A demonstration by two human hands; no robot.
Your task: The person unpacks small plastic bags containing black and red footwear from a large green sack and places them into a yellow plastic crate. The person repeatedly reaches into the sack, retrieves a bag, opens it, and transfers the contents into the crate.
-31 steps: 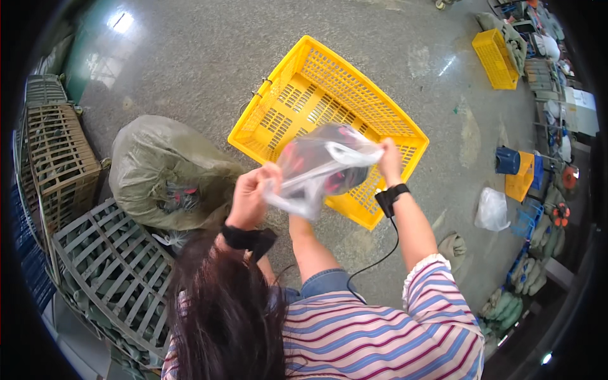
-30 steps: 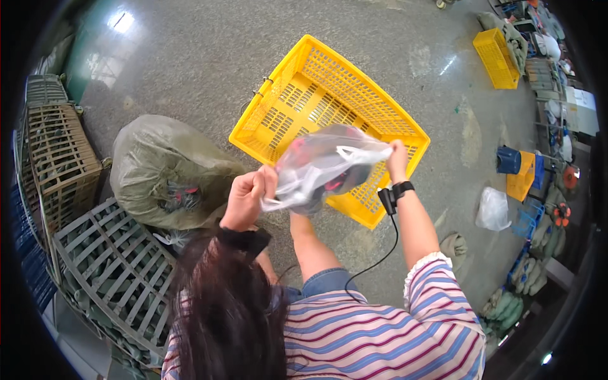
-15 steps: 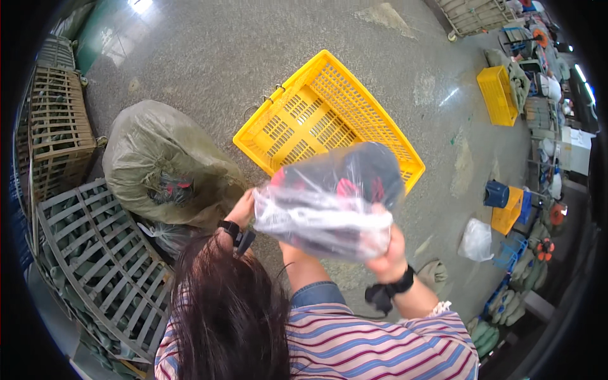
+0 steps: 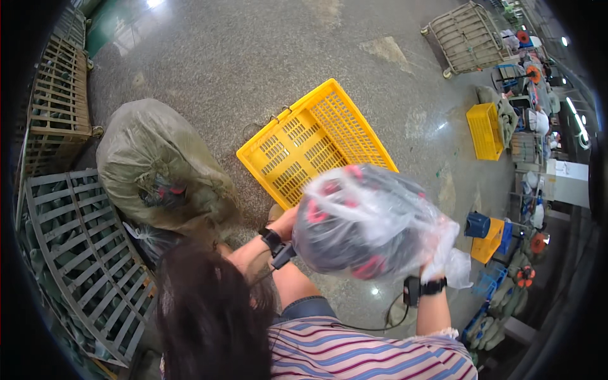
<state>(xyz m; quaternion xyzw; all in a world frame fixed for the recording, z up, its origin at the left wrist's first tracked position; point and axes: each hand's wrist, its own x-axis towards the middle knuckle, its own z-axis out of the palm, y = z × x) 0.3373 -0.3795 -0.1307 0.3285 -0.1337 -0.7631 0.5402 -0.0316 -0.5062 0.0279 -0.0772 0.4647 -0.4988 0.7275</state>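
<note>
I hold a clear plastic bag (image 4: 361, 221) full of dark items with pink-red parts, just in front of my body. My left hand (image 4: 285, 225) is against the bag's left side, its fingers mostly hidden by it. At the other end, my right hand (image 4: 433, 250) is closed on the bag, blurred and partly covered by loose white plastic. Beyond the bag, a yellow slotted crate (image 4: 272, 166) lies on the floor, and the bag overlaps its near right corner.
A large olive woven sack (image 4: 149, 130) stands at the left, dark items showing in its opening. Beside it are slatted carts (image 4: 82, 234) filled with green pieces. Another yellow crate (image 4: 484, 132) and a wheeled cage cart (image 4: 464, 38) stand at the right.
The bag has moved right and turned, showing more of its filled side. Both hands have moved right with it. The view has shifted, and the yellow crate appears slightly lower.
</note>
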